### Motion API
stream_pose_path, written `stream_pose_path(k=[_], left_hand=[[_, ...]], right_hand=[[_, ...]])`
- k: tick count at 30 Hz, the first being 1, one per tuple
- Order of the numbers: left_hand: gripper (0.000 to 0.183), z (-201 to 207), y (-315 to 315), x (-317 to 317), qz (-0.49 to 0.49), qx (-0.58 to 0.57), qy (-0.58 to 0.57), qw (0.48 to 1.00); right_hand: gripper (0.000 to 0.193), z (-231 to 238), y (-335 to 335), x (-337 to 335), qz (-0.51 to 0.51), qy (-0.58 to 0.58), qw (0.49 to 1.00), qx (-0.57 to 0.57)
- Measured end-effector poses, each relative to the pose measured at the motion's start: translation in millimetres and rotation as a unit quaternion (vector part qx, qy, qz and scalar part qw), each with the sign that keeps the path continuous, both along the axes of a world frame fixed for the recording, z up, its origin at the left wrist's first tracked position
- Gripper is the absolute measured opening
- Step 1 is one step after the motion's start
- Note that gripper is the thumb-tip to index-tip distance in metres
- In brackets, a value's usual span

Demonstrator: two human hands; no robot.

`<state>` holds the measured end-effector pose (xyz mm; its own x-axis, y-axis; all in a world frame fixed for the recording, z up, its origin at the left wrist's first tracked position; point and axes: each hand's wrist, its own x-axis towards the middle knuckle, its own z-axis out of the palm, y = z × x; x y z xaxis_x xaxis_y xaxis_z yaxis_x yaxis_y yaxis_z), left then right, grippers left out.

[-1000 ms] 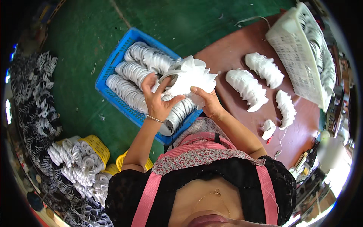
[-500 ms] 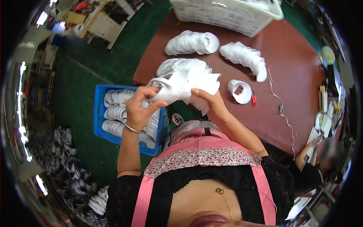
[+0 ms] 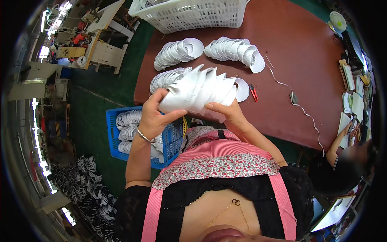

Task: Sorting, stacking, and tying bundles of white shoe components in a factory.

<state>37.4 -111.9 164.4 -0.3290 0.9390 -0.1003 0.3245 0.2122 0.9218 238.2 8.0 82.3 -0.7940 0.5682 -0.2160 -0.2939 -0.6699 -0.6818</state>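
Note:
A nested stack of white curved pieces (image 3: 195, 92), like shoe uppers, is held between my two hands above the table's near edge. My left hand (image 3: 151, 117) grips its left end, thumb below and fingers behind, partly hidden. Around the right end my right hand (image 3: 234, 115) is closed, thumb on the near side. Flared edges fan out along the stack's top right. Behind it lies another stack of white pieces (image 3: 167, 78), and farther back are two more, a left stack (image 3: 177, 52) and a right stack (image 3: 234, 52). A loose white piece (image 3: 242, 90) shows beside my right hand.
Red thread snips (image 3: 253, 92) and a white cord (image 3: 282, 82) lie on the brown table (image 3: 294, 52). A white basket (image 3: 193, 16) stands at the back. Below left, a blue crate (image 3: 115, 151) holds rows of white pieces. A co-worker (image 3: 336, 169) sits at the right.
My left hand has brought the piece at the left end close against the rest of the stack. The whole view has shifted, so table items appear farther left.

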Motion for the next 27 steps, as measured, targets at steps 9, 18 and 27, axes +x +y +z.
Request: stream_pose_path(k=[9, 18, 27], left_hand=[[0.048, 5.9, 21.9, 22.0, 0.0, -0.004, 0.157, 0.988], [0.047, -6.1, 57.0, 29.5, 0.04, 0.036, -0.077, 0.996], [0.054, 11.5, 61.2, -13.0, 0.038, 0.028, -0.185, 0.982]], right_hand=[[0.053, 3.2, 17.0, 13.8, -0.101, -0.009, 0.992, 0.075], [0.05, 1.4, 27.4, 10.9, -0.083, -0.016, 0.993, 0.078], [0.064, 0.2, 41.3, 7.5, -0.053, 0.039, 0.993, 0.103]])
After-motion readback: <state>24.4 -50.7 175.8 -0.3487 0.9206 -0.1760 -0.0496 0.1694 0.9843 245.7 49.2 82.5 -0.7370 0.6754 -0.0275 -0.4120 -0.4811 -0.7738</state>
